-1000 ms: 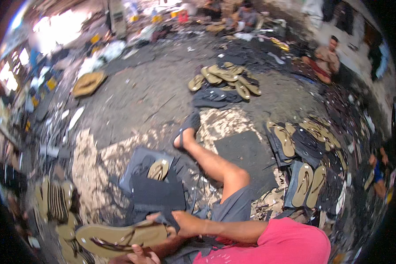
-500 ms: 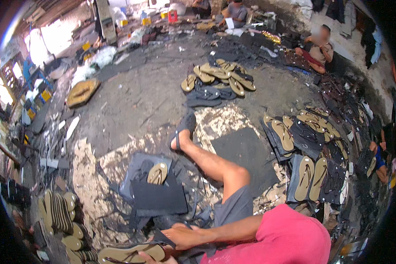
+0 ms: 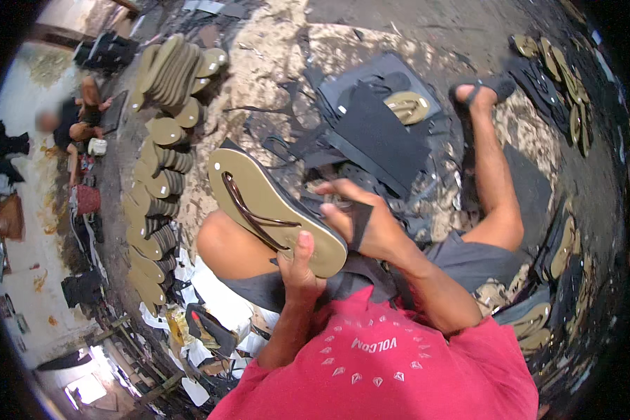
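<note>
Left hand clamps the sandal near my left knee, thumb on top; my right hand curls beside it at a black strip, grip unclear. Beyond lies a black sheet; stacked soles line the left.

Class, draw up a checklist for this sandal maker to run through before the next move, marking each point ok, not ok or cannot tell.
1. Left hand gripping the sandal: ok, held near the heel end.
2. Brown strap attached: ok, it meets the upper face at the toe and both sides.
3. Dark underlayer flush with the edge: not ok, it juts out at the toe end.
4. Right hand holding a tool: cannot tell.
5. Stacked soles apart from the held sandal: ok.
</note>
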Demonstrator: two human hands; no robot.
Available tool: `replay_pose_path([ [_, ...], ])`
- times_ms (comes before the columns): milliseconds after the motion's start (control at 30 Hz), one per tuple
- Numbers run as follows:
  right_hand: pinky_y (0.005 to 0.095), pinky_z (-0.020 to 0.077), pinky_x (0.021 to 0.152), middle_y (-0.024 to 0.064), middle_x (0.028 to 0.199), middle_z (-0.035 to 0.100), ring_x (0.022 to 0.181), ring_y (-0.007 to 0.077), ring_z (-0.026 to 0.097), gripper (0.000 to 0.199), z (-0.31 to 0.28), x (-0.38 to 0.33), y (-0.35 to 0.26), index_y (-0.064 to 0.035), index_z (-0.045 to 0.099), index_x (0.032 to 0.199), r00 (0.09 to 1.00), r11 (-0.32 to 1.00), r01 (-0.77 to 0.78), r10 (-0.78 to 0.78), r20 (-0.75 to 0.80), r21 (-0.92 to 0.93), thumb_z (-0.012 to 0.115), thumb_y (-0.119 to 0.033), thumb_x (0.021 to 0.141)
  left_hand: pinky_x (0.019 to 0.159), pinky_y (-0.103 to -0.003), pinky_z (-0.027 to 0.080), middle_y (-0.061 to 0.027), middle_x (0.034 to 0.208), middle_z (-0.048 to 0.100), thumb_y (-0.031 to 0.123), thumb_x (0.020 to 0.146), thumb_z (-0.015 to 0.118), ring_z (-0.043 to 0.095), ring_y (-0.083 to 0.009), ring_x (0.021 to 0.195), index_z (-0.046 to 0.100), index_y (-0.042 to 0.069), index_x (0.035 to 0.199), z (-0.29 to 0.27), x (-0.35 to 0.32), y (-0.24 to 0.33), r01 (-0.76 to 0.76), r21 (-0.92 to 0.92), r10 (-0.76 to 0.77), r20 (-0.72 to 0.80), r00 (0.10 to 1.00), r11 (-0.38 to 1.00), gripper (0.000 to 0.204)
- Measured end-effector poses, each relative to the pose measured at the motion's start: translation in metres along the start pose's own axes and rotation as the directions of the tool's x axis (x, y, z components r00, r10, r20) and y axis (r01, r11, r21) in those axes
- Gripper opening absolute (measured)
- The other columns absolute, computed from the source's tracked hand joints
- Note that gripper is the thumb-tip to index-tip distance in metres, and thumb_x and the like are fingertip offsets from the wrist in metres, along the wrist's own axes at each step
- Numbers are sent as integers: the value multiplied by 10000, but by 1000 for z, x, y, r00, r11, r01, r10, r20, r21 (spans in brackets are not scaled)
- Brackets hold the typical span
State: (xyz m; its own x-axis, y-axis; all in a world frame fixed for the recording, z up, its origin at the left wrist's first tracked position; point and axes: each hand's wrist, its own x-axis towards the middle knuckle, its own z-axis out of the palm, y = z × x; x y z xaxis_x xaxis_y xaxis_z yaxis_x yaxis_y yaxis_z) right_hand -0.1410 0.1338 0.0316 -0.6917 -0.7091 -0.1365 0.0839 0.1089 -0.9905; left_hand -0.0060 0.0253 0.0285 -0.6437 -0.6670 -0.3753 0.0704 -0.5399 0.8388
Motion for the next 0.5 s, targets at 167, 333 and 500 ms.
replay_pose_path([
  [167,324,511,713,112,928,719,800,148,647,351,7,-11,-27,-20,670,1197,985,974,136,-112,134,-181,724,-288,977,875,-392,585,-127,1155,669,312,1036,636,690,-237,1016,528,-18,1325,-13,18,13,-63,61,59,77,995,996,451],
  [333,380,446,884,127,992,731,889,215,675,373,1,-24,-29,-23,655,1203,950,948,178,-94,299,-264,765,-267,944,817,-346,573,-92,1089,656,372,1066,590,673,-191,967,543,0,1250,-16,24,12,-122,-38,124,46,991,992,418],
  [500,417,557,812,209,1039,705,947,363,705,317,-14,-28,-8,-17,605,1149,938,869,184,-17,345,-459,750,-122,887,797,-276,519,-17,1064,616,346,1051,608,611,-116,924,582,42,1221,-19,17,16,-142,-67,128,-185,974,988,349],
])
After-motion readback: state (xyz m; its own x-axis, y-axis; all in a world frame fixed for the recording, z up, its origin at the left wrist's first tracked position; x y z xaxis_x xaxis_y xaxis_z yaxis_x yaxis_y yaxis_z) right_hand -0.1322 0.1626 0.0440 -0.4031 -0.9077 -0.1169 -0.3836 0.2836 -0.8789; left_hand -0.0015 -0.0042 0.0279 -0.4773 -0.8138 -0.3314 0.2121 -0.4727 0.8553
